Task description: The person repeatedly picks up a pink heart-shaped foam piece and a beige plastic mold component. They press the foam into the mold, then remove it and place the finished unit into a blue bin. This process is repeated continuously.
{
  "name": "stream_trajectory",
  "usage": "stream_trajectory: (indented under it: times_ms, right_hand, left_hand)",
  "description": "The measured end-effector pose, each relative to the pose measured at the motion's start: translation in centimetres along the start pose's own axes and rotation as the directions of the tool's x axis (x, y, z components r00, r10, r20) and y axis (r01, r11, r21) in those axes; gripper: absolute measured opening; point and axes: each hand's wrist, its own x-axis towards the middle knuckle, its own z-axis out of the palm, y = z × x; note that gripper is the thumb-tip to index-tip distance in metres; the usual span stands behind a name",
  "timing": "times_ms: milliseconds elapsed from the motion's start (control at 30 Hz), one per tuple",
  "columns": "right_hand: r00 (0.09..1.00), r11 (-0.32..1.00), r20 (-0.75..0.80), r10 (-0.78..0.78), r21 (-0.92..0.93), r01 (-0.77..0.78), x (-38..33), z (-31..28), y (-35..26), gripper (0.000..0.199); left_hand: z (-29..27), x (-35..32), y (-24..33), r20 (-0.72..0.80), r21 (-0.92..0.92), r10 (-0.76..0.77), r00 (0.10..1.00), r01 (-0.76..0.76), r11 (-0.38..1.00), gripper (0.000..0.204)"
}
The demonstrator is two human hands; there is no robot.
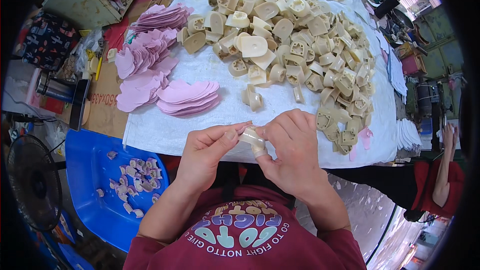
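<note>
Near the table's front edge, both hands hold one glossy beige shoe heel point(252, 139). My left hand point(210, 151) pinches its left side between thumb and fingers, with a bit of pink material showing at the fingertips. My right hand point(292, 147) is closed round its right side, thumb below and fingers curled on top. Just beyond the hands, a single beige heel point(252, 98) lies on the white cloth point(150, 132). Left of it sit stacks of pink cut pieces point(187, 97), curved in outline.
A large heap of beige heels point(295, 45) covers the table's middle and right. A blue basin point(82, 180) at lower left contains several pink-and-beige heels point(135, 180). A black fan point(34, 182) stands at far left. Another person point(440, 185) is at the right.
</note>
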Motion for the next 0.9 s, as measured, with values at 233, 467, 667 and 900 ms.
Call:
stream_trajectory:
  times_ms: [233,467,667,900]
  right_hand:
    - [0.993,1.000,0.114,-0.024,0.013,0.022,-0.6,1.4,1.2,0.028]
    - [0.983,0.965,0.020,-0.185,0.192,0.178,-0.9,0.7,2.0,0.028]
    - [0.991,0.952,0.041,-0.126,0.287,0.110,-1.4,2.2,1.9,0.027]
    - [0.884,0.540,0.256,0.390,0.714,-0.445,-2.2,3.1,2.1,0.016]
  left_hand:
    - [0.4,-0.1,0.0,0.185,0.695,0.195,0.963,-0.269,0.667,0.030]
    - [-1.4,1.0,1.7,0.212,0.227,-0.141,0.967,0.092,0.970,0.038]
    - [-1.5,2.3,2.5,0.302,0.536,-0.125,0.945,-0.060,0.842,0.044]
    - [-1.6,2.7,0.9,0.180,0.176,-0.058,0.982,0.025,0.984,0.028]
